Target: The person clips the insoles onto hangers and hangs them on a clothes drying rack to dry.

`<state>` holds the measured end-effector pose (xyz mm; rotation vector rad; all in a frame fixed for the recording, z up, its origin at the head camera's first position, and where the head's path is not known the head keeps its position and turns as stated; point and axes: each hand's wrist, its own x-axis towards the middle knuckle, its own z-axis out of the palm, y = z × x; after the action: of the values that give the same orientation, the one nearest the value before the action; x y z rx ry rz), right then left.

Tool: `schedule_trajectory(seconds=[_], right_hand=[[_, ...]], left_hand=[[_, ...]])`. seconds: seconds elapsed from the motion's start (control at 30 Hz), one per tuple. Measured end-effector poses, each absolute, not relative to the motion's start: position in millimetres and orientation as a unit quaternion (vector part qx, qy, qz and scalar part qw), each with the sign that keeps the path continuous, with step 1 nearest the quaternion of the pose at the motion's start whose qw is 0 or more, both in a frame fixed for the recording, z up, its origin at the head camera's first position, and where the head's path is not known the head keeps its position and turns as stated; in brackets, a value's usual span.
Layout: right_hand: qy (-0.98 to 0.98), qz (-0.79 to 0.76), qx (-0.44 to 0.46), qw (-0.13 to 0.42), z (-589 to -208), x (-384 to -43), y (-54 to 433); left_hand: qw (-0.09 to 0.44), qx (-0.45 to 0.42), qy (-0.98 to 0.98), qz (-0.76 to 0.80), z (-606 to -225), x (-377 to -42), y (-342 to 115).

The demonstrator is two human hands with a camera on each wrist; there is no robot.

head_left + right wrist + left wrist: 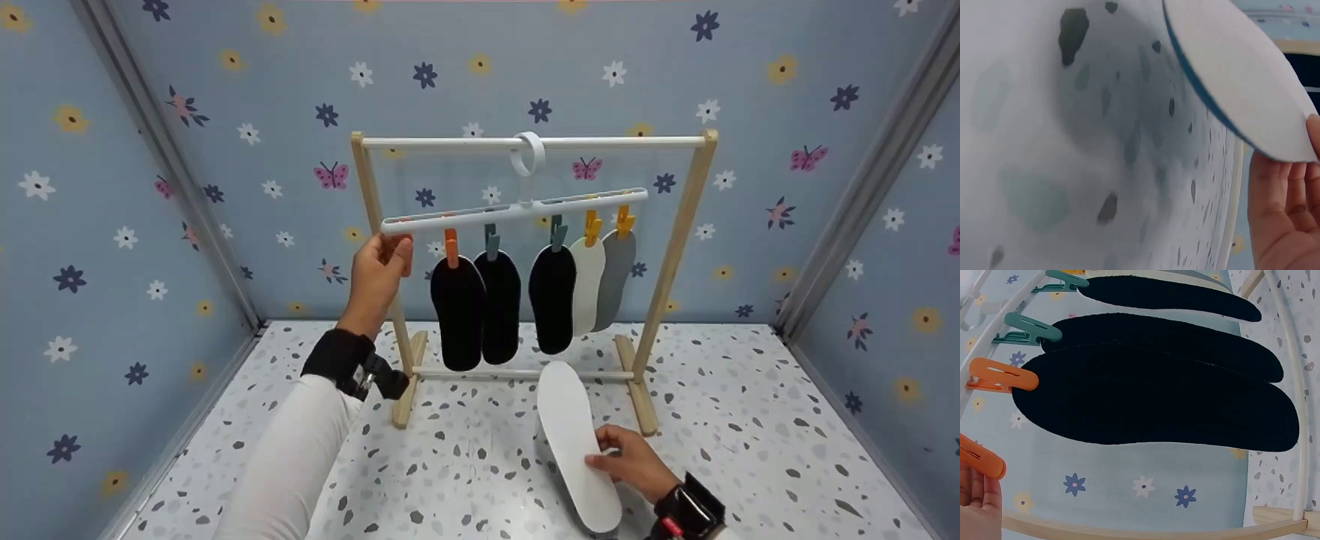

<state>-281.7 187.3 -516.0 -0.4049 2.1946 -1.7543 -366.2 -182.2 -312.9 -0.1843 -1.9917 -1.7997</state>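
Observation:
My left hand [373, 281] pinches an orange clothespin [983, 458] at the left end of the white clip hanger [457, 221]. No insole shows in that clothespin. My right hand [636, 463] holds a white insole [571, 442] by its side edge, thumb on the white face, low over the speckled surface. A blue edge runs along the insole in the right wrist view. Black insoles [459, 315] hang from another orange clothespin [451, 247] and from green clothespins [492, 241]. A pale insole [589, 289] and a grey insole [618, 277] hang from yellow clothespins [625, 222] on the right.
A wooden rack [679, 262] with a white top rail [450, 142] carries the hanger by its ring [528, 154]. The hanger tilts down on the left. The rack stands on a speckled white tabletop [465, 450], between flower-patterned walls [480, 97].

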Motion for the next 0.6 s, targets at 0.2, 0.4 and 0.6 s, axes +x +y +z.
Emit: schedule_trajectory(seconds=[0.2, 0.4, 0.6], right_hand=[[0.771, -0.605, -0.162, 0.113, -510.6, -289.9, 149.1], [0.764, -0.609, -0.187, 0.102, -499.2, -300.0, 115.2], [0.768, -0.606, -0.195, 0.066, -482.5, -307.1, 83.8]], left_hand=[[0.232, -0.074, -0.716, -0.654, -311.7, -367.3, -180.9], [0.226, -0.066, -0.716, -0.657, -308.6, -366.2, -180.1], [0.229, -0.068, -0.706, -0.666, -310.9, -364.5, -179.0]])
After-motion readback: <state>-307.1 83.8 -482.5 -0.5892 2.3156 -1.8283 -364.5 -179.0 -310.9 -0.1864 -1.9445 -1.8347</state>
